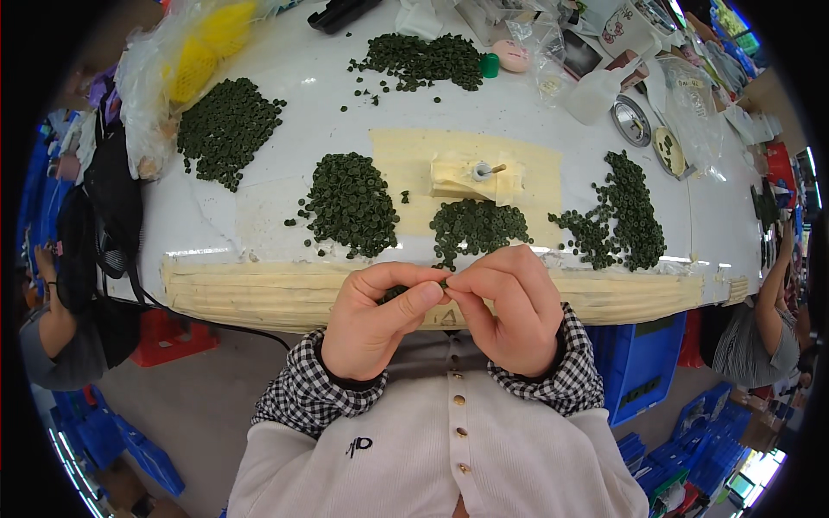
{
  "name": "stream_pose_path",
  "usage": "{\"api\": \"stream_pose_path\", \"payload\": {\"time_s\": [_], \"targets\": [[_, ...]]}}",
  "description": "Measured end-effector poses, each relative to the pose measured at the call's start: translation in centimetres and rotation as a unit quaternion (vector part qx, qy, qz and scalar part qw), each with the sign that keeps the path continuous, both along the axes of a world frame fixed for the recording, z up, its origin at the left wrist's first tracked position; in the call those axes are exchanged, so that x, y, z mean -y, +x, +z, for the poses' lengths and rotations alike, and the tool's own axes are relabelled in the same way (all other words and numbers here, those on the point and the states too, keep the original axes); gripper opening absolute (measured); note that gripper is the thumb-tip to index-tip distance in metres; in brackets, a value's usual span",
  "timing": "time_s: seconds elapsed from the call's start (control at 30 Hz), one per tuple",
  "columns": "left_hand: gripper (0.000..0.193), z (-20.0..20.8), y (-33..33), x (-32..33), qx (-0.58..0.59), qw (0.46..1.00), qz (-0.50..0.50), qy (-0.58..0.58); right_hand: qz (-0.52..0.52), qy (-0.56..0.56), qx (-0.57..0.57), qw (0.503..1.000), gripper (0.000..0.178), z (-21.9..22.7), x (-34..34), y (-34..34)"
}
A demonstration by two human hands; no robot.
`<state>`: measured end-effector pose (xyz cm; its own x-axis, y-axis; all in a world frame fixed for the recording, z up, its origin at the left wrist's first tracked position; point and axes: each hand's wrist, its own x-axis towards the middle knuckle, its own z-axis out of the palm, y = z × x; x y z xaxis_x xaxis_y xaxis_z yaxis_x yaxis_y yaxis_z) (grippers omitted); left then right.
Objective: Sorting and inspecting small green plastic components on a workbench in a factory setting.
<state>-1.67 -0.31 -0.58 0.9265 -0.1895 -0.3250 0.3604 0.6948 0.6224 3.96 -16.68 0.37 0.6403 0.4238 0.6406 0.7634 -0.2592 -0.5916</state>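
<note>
My left hand [376,315] and my right hand [511,304] meet at the fingertips over the table's padded front edge. Between them they pinch a small dark green part [444,283], mostly covered by the fingers. More dark green pieces [394,293] show in the curl of my left hand. Just beyond my fingers lies a heap of small round green pieces with center holes [477,229]. Behind it, a tape-wrapped block [458,180] with an upright metal pin stands on yellowish tape. A bigger green heap [352,203] sits left of the block.
Other green heaps lie at the right [629,211], far left [229,129] and back [423,60]. A round tin [630,121], a clear bag [691,95] and a pink round object [512,56] crowd the back right. A black bag [112,198] hangs left; people sit at both sides.
</note>
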Motion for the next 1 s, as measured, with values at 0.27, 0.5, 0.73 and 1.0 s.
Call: {"api": "stream_pose_path", "payload": {"time_s": [0.27,0.5,0.73,1.0], "targets": [[0.015,0.0,-0.07,0.13,0.009,1.0,-0.005,0.006,0.001,-0.013,0.032,0.999,0.022,-0.14,0.02,0.0],[0.014,0.01,-0.14,0.2,0.011,1.0,-0.002,0.004,-0.002,-0.004,0.044,0.999,0.021,-0.07,0.08,-0.06],[0.015,0.05,-0.19,0.23,0.029,1.0,0.005,-0.009,-0.016,0.032,0.017,0.999,0.023,-0.13,0.02,-0.27],[0.015,0.3,-0.14,0.31,0.028,1.0,0.011,0.006,0.005,0.007,0.074,0.997,0.024,-0.04,0.16,0.03]]}}
